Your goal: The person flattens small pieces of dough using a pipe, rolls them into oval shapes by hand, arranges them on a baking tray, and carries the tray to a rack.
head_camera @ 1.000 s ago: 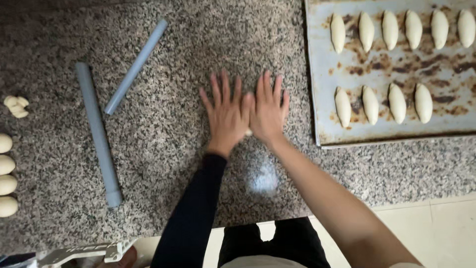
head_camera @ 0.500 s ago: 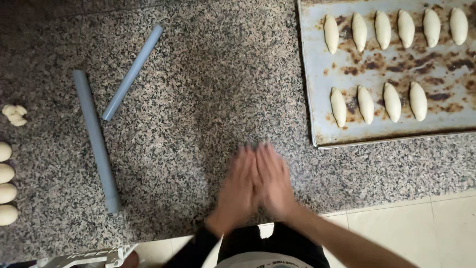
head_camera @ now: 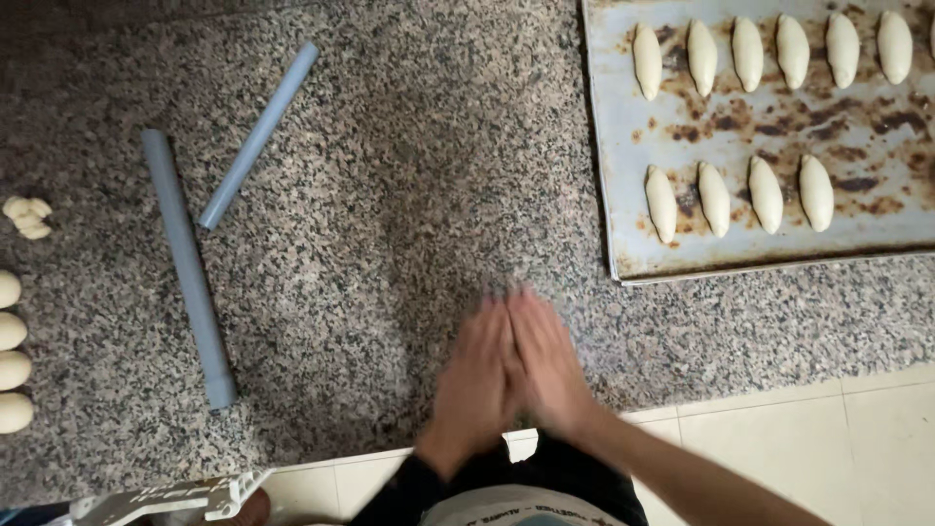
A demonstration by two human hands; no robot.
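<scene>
My left hand [head_camera: 475, 382] and my right hand [head_camera: 547, 362] lie palm down, side by side and touching, on the speckled granite counter [head_camera: 409, 195] near its front edge. Both are blurred by motion, with the fingers stretched out flat. Whatever may lie under the palms is hidden. The left arm wears a dark sleeve and the right forearm is bare.
A worn metal baking tray [head_camera: 623, 195] at the upper right holds two rows of oval dough pieces [head_camera: 714, 200]. Left of the hands lie a long grey rod [head_camera: 187, 273] and a thinner one [head_camera: 258, 136]. Round dough balls [head_camera: 12, 351] and a small lump [head_camera: 27, 216] sit at the left edge.
Both hands slid back from the middle of the counter toward its front edge, and the spread fingers drew together. The view shifted slightly.
</scene>
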